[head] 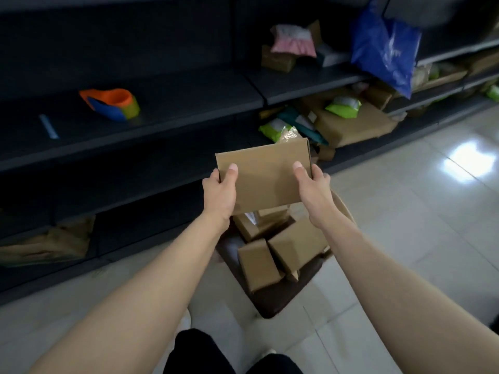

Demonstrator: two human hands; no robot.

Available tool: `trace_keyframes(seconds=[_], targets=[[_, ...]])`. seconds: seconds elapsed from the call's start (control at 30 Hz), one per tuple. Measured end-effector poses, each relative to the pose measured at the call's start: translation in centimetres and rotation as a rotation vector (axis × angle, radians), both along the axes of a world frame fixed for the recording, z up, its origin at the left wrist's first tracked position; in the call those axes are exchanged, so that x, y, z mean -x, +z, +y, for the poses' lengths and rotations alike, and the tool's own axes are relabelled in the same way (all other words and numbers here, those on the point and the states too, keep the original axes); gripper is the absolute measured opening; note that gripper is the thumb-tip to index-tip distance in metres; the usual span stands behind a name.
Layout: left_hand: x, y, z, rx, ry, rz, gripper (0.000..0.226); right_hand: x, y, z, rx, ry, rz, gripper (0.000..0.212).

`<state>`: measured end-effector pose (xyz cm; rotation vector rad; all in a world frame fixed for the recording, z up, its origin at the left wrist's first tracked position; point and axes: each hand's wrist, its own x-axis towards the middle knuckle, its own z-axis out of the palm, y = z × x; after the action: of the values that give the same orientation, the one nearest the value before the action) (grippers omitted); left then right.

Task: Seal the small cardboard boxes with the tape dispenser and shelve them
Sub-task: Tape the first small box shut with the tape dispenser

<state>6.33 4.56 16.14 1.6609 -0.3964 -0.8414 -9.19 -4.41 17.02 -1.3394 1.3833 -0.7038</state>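
Note:
I hold a small flat cardboard box (266,175) in front of me with both hands, its broad face toward me. My left hand (219,194) grips its left edge, thumb on the front. My right hand (313,188) grips its right edge the same way. Below the box, several more small cardboard boxes (283,247) lie heaped in a dark container (272,298) on the floor. An orange and blue tape dispenser (110,103) lies on the dark shelf (175,103) at the upper left, well away from both hands.
Dark metal shelving runs across the left and back. Its right bays hold brown parcels (351,125), green-and-white mailers (343,105) and a pink packet (294,41). A blue plastic bag (383,49) hangs at the upper right. Glossy pale floor tiles (418,211) spread to the right.

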Motion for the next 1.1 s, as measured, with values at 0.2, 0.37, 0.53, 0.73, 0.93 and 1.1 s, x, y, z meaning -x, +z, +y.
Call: trace_keyframes(seconds=[0.2, 0.37, 0.53, 0.73, 0.93, 1.1], targets=[[-8.8, 3.6, 3.4, 0.052, 0.177, -0.053, 0.058, -10.5, 3.4, 1.6, 0.079, 0.139, -0.055, 0.076], [-18.0, 5.3, 7.0, 0.066, 0.305, -0.093, 0.054, -20.9, 5.1, 3.9, 0.077, 0.28, -0.103, 0.073], [-26.8, 5.9, 10.3, 0.058, 0.398, -0.099, 0.055, -30.6, 5.1, 6.2, 0.027, 0.397, -0.154, 0.067], [-35.5, 5.6, 12.9, 0.034, 0.474, -0.145, 0.048, -40.3, 4.1, 7.5, -0.036, 0.455, -0.166, 0.071], [-41.0, 3.8, 12.8, -0.019, 0.482, -0.181, 0.024, -44.7, 2.0, 6.4, -0.152, 0.426, -0.146, 0.065], [-42.9, 2.5, 10.1, -0.094, 0.49, -0.19, 0.026, -45.9, 0.7, 4.1, -0.159, 0.38, -0.141, 0.06]])
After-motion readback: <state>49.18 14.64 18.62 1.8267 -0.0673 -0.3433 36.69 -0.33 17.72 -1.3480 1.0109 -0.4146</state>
